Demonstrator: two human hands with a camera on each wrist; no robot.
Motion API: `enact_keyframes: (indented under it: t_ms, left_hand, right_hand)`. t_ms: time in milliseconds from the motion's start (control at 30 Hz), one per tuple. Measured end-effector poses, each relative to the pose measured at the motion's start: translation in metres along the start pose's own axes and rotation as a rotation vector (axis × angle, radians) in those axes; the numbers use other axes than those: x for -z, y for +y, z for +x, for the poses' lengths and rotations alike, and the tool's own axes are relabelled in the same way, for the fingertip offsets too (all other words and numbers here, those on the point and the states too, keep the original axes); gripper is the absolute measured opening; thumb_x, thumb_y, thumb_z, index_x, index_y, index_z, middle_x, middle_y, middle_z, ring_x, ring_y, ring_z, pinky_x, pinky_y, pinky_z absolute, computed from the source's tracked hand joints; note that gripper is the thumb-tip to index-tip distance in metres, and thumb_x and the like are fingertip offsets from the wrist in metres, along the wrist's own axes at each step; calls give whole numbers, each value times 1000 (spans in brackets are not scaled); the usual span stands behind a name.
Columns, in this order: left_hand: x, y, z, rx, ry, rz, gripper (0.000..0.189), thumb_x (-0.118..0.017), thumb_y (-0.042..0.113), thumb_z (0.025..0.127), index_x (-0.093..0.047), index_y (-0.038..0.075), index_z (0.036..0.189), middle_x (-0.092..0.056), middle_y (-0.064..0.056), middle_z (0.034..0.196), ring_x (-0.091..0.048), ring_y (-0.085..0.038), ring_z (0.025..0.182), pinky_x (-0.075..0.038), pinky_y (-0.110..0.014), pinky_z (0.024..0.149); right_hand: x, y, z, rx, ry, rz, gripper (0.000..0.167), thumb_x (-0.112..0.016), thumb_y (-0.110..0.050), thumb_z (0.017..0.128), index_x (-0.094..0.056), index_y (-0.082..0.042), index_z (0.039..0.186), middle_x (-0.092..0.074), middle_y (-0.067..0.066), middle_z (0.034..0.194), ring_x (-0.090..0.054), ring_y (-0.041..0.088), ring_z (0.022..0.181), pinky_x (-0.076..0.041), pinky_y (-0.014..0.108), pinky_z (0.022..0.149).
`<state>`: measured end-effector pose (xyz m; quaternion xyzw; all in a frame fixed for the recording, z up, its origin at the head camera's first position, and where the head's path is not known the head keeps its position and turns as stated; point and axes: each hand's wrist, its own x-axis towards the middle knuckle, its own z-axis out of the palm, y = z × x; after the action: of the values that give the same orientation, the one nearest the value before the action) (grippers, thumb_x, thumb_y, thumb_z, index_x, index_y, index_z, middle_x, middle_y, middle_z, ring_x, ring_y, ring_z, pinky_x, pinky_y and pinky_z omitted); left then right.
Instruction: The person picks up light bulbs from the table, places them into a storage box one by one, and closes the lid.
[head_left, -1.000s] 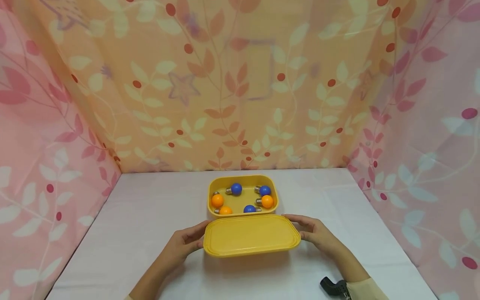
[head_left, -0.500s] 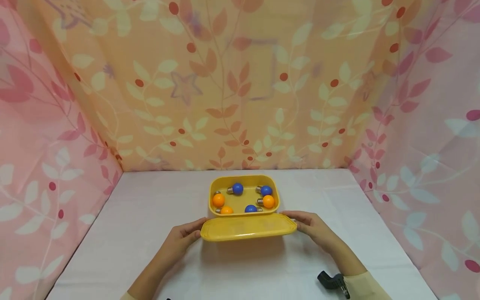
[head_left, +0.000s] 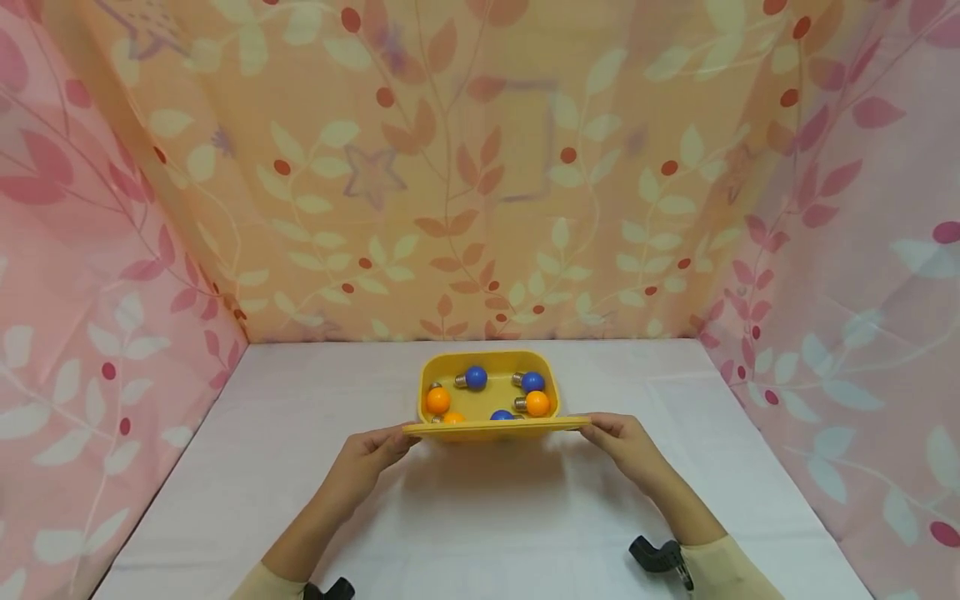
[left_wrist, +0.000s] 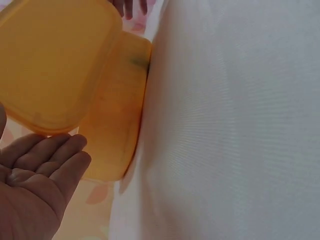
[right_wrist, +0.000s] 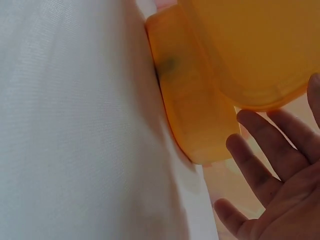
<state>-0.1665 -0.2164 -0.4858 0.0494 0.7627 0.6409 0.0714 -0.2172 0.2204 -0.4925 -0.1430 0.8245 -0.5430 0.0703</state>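
My left hand (head_left: 367, 462) and right hand (head_left: 626, 450) hold a yellow plastic lid (head_left: 495, 427) by its two short ends, fingers and thumb at the edges. In the head view the lid shows nearly edge-on, overlapping the near rim of a yellow container (head_left: 486, 357). Both wrist views show the lid (left_wrist: 55, 60) raised above the container wall (right_wrist: 195, 110). Inside the container lie several small light bulbs, among them a blue bulb (head_left: 476, 377) at the back and an orange bulb (head_left: 537, 404) at the right. The front bulbs are partly hidden by the lid.
The container stands on a table with a white cloth (head_left: 315, 400), towards its back edge. Patterned curtains (head_left: 480, 250) close off the back and both sides. A black device (head_left: 655, 556) is worn at the right wrist, another (head_left: 333, 590) at the left.
The lid has turned from showing its broad face to nearly edge-on, its near edge rising toward the container. Both hands have moved slightly forward with it. The bulbs stay put.
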Motion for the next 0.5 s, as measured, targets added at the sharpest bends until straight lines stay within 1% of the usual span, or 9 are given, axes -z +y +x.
enact_keyframes:
  t_ms: [67, 100, 167, 233, 367, 433, 500]
  left_hand:
    - [0, 3, 3, -2, -5, 0, 48, -60, 39, 103, -66, 5, 137, -71, -10, 129, -63, -27, 128, -53, -31, 104]
    - [0, 3, 4, -6, -5, 6, 48, -59, 39, 103, -66, 5, 137, -71, -10, 129, -63, -27, 128, -53, -31, 104]
    - [-1, 5, 5, 6, 4, 3, 48, -61, 40, 102, -67, 6, 136, -72, -9, 128, -64, -26, 127, -54, -33, 103]
    - [-1, 6, 6, 9, 10, 24, 48, -63, 42, 101, -68, 10, 135, -73, -7, 126, -64, -26, 127, -54, -37, 104]
    - [-2, 5, 9, 19, 59, 57, 42, -70, 42, 97, -73, 18, 131, -76, 1, 120, -63, -21, 129, -52, -43, 108]
    - [-3, 4, 11, 4, 90, 62, 41, -72, 40, 95, -74, 18, 129, -76, 1, 119, -62, -21, 129, -52, -45, 108]
    - [-4, 3, 14, -8, 111, 47, 40, -75, 37, 94, -74, 17, 128, -76, 0, 119, -62, -20, 129, -52, -44, 108]
  right_hand:
    - [0, -2, 3, 11, 29, 7, 33, -65, -32, 102, -76, -8, 121, -76, 5, 117, -66, 12, 115, -54, 34, 103]
    - [0, -3, 4, 16, 44, 6, 33, -66, -31, 101, -76, -7, 120, -77, 5, 115, -67, 9, 112, -55, 31, 102]
    - [-1, -5, 7, 24, 60, 3, 33, -66, -34, 101, -77, -9, 120, -78, 3, 114, -68, 10, 114, -55, 35, 102]
    - [-1, -5, 9, 37, 82, 13, 32, -67, -33, 100, -78, -9, 118, -78, 3, 111, -69, 11, 113, -56, 33, 101]
    - [-4, -2, 12, 73, 117, 40, 30, -69, -30, 100, -78, -8, 117, -79, 5, 107, -71, 9, 108, -56, 22, 95]
    - [-6, 0, 12, 90, 139, 42, 30, -70, -29, 99, -78, -6, 117, -79, 6, 104, -71, 8, 106, -55, 20, 93]
    - [-8, 1, 13, 97, 170, 39, 30, -71, -27, 98, -78, -5, 116, -79, 7, 103, -71, 7, 104, -55, 19, 91]
